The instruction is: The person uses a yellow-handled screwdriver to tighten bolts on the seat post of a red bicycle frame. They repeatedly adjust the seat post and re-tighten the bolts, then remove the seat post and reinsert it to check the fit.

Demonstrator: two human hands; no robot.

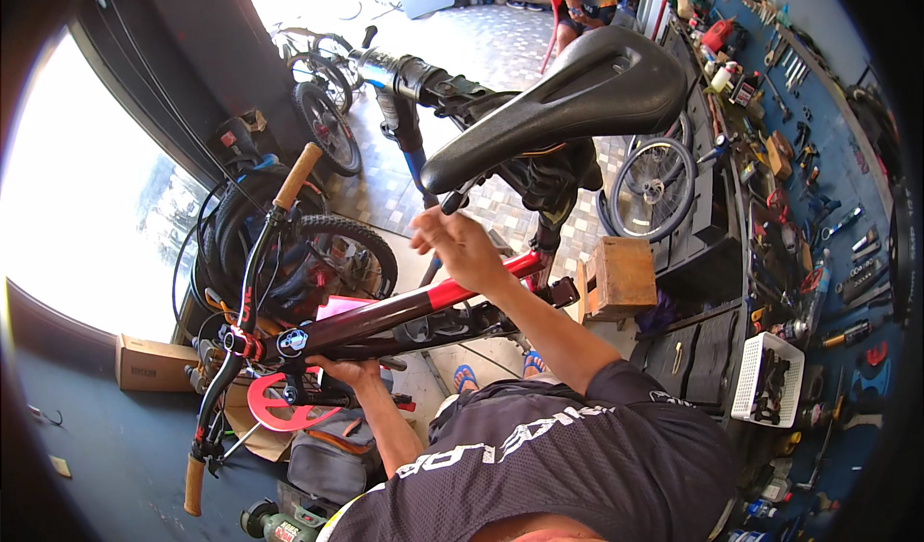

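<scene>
Dark maroon with a bright red section along the bike frame [385, 319]. Plain black across the saddle [563, 114]. Tan on the handlebar grips [297, 176]. Black with white lettering over the shirt [616, 455]. Blue with orange on the sandals [466, 378]. Checkered in beige, brown and grey across the tiled floor [520, 37]. Blue on the tool wall [837, 118], white on the basket [748, 378], orange-brown on the wooden box [626, 277].

Bicycle [385, 314] with glossy dark-maroon frame [337, 332], bright red toward the rear, slanting across the centre; black handlebar [252, 284] at left, tipped with tan grips [296, 176]; black saddle [577, 104] at upper centre, nose toward lower left.
</scene>
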